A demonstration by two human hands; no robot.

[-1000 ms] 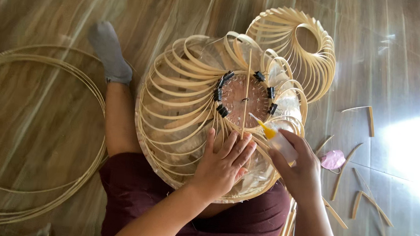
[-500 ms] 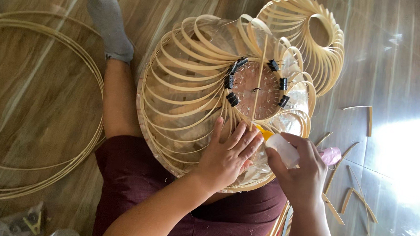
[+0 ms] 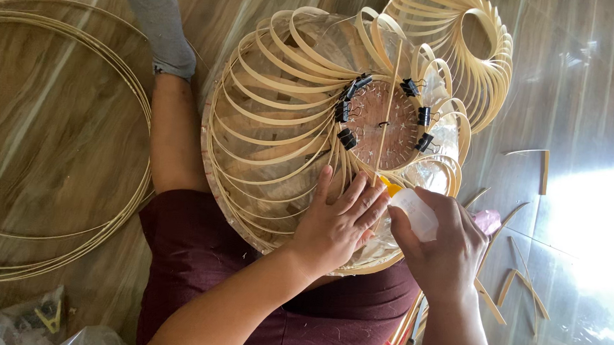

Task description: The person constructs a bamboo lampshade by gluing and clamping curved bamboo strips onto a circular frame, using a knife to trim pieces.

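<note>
A round frame of curved bamboo strips (image 3: pixel 275 109) rests on my lap, its strips meeting at a wooden centre ring (image 3: pixel 385 121) held with several black binder clips (image 3: pixel 347 138). My left hand (image 3: pixel 336 222) lies flat on the strips at the near side of the ring, fingers spread. My right hand (image 3: pixel 442 247) grips a small white squeeze bottle (image 3: pixel 416 212) with a yellow nozzle (image 3: pixel 389 186) that points at the strips beside my left fingertips.
A second bamboo strip frame (image 3: pixel 478 56) lies behind the first. Large loose bamboo hoops (image 3: pixel 127 96) lie on the wooden floor at left. Cut bamboo pieces (image 3: pixel 543 172) are scattered at right. My socked foot (image 3: pixel 158 28) stretches out at the top. Plastic bags (image 3: pixel 31 319) sit at bottom left.
The view has shifted, so the frame sits higher and further right. My right hand has brought the bottle's nozzle down against the strips by my left fingers.
</note>
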